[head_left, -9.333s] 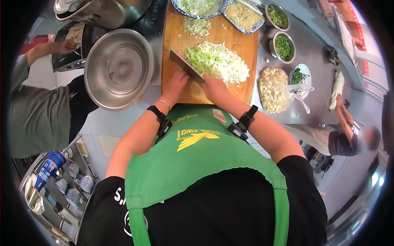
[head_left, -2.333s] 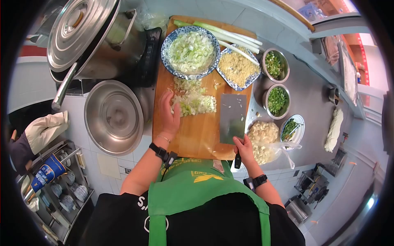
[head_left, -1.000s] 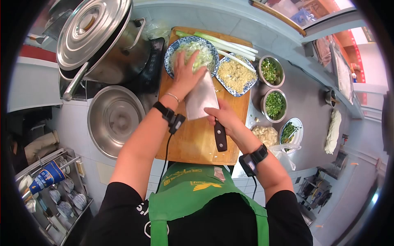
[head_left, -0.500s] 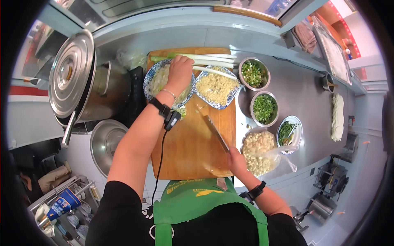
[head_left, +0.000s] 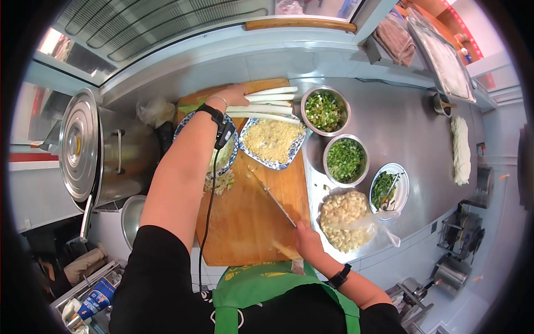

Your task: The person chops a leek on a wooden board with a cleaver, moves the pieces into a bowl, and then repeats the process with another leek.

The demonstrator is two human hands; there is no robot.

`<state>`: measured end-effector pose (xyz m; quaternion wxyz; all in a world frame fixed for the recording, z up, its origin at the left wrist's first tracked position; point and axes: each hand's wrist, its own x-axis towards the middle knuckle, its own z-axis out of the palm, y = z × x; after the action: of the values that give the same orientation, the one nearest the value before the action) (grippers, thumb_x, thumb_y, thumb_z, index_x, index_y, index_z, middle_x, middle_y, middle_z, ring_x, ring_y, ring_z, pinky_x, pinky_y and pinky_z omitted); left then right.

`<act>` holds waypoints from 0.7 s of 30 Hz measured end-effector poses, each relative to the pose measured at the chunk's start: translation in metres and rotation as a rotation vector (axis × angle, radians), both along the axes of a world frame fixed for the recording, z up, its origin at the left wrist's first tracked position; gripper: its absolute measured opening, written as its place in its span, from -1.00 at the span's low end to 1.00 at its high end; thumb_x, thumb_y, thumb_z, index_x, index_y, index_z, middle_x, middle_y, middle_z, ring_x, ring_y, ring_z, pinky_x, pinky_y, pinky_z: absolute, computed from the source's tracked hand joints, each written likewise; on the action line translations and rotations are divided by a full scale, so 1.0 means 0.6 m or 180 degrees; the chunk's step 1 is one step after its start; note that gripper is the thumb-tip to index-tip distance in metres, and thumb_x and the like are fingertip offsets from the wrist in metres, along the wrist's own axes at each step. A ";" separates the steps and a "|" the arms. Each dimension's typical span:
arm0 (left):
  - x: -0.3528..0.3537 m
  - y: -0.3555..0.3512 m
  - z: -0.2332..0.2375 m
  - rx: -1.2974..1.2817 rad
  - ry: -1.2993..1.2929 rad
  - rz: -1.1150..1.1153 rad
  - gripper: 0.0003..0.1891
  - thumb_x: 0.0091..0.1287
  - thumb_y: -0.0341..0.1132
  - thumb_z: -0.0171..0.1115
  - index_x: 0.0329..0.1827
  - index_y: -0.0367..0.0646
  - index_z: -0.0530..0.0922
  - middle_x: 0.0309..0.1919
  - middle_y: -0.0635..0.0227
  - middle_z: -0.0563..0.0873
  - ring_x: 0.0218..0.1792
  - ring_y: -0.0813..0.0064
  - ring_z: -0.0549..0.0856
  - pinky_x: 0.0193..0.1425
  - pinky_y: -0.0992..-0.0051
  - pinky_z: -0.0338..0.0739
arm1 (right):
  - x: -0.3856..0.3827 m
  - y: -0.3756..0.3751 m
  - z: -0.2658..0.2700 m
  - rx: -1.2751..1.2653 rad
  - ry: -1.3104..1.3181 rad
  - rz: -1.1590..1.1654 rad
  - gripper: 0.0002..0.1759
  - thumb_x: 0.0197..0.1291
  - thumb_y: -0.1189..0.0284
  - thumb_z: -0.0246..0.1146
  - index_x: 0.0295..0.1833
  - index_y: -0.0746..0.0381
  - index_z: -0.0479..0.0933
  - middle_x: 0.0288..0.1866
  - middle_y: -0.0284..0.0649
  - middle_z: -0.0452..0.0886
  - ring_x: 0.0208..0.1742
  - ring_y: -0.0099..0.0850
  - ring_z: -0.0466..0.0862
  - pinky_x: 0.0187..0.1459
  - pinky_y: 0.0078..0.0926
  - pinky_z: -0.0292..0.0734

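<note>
At the back of the wooden cutting board, my left hand (head_left: 230, 96) has its fingers curled over several long white green onions (head_left: 272, 98); the fingertips are partly hidden. Below that wrist, a blue-patterned dish (head_left: 232, 146) of pale shreds is half covered by the forearm. Beside it stands a similar dish (head_left: 299, 146) filled with minced yellowish bits (head_left: 271, 139). My right hand (head_left: 309, 240) grips a kitchen knife (head_left: 273, 196) at the board's right edge, its blade slanting up and left over the wood. Chopped pale pieces (head_left: 221, 183) lie left of the blade.
To the right are two metal bowls of chopped greens (head_left: 327, 111) (head_left: 346, 160), a plate with greens and a spoon (head_left: 388, 189), and a plastic bag of pale chunks (head_left: 344, 217). A dough roll (head_left: 460, 150) lies farther right. A large lidded pot (head_left: 125, 161) stands left.
My left hand has moved from over the shreds dish to the green onions at the back. The loose slanting stalk now lies alongside the others. My right hand still holds the knife; the view has shifted.
</note>
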<state>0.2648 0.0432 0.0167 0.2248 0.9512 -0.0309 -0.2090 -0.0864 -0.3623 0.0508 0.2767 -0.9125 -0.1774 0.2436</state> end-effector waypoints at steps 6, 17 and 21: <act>0.029 -0.015 -0.017 0.0834 0.0687 -0.0384 -0.53 0.22 -0.28 0.32 0.20 -0.27 0.67 0.24 -0.12 0.66 0.27 -0.05 0.64 0.34 0.14 0.58 | 0.005 -0.006 0.001 -0.0013 0.0121 0.0072 -0.57 0.13 0.62 0.23 0.16 0.25 0.44 0.00 0.05 0.56 -0.28 0.15 0.69 -0.30 0.07 0.61; -0.005 -0.018 -0.030 0.0955 -0.0996 -0.0089 -0.52 0.21 -0.50 0.28 0.24 -0.19 0.50 0.10 0.02 0.65 0.20 -0.03 0.64 0.29 0.13 0.57 | 0.013 -0.004 0.006 0.0129 -0.0011 0.0006 -0.81 0.27 0.55 0.21 -0.06 0.28 0.37 -0.16 0.09 0.56 -0.30 0.18 0.64 -0.31 0.08 0.58; -0.008 -0.024 -0.004 0.0840 -0.1522 0.0104 -0.60 0.21 -0.53 0.23 0.14 -0.12 0.52 0.04 0.13 0.67 0.19 0.03 0.64 0.17 0.09 0.60 | 0.005 -0.012 -0.008 0.0000 0.0040 0.0110 -0.61 0.16 0.61 0.21 0.14 0.25 0.42 -0.06 0.03 0.56 -0.27 0.13 0.68 -0.30 0.05 0.62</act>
<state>0.2601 0.0290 0.0143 0.0885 0.9950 -0.0403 0.0230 -0.0835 -0.3694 0.0463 0.2735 -0.9077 -0.1913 0.2541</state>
